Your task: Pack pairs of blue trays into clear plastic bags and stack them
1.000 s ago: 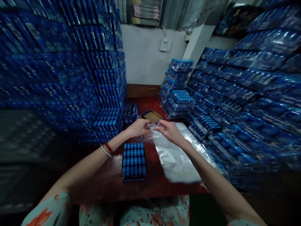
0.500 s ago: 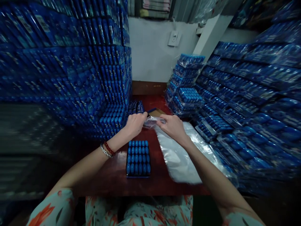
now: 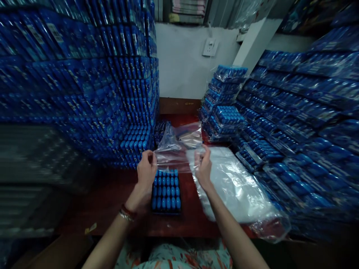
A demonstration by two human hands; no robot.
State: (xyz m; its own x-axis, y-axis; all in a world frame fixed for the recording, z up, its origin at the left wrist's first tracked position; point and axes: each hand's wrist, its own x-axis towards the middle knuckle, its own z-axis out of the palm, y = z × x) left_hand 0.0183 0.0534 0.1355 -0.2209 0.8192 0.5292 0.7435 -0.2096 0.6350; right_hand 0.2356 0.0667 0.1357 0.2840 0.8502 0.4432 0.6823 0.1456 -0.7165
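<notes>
Plastic bag (image 3: 175, 160), clear and stretched mid-frame, left hand (image 3: 146, 170) pinching its left edge, right hand (image 3: 204, 168) its right! It spans the gap between them and spreads toward upper centre, near edge by the blue-filled tray (image 3: 166, 192).

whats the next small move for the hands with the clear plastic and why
I'd probably lower the plastic toward the blue pieces, spread as it is. It stretches between the left hand and the right hand, its near edge overlaps their far row in view, and their nearer rows lie uncovered.
</notes>
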